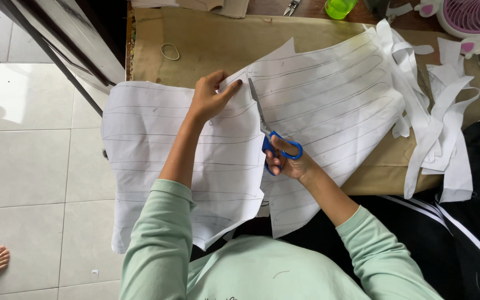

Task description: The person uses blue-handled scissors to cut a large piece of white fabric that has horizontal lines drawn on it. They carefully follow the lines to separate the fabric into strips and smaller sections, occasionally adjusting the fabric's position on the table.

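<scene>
Closest in, mint-green sleeves and two bare arms reaching out over a big white sheet (156, 144) marked with long thin pencil lines. Right hand (291, 162) wrapped around blue-handled scissors (270, 133), fingers through the loops, blades pointing away and up along a cut in the sheet. Left hand (209, 97) pinching the sheet's top edge just beside the blade tips, thumb and fingers closed on it. Sheet lying partly on the brown table (206, 39), partly hanging off toward the lap and the tiled floor (29, 155).

Cut running from the near edge almost to the far edge, so nearly split in two. Many drawn strips on both halves not cut out yet, so lots left.

Sheet thin, soft and floppy, a bit wavy. Table cover flat and brown like card. To the right, a messy heap of cut white strips (434, 111), long and curly. Farther off, a rubber band (170, 51), a pink fan (473, 16), a green cup (340, 8).
</scene>
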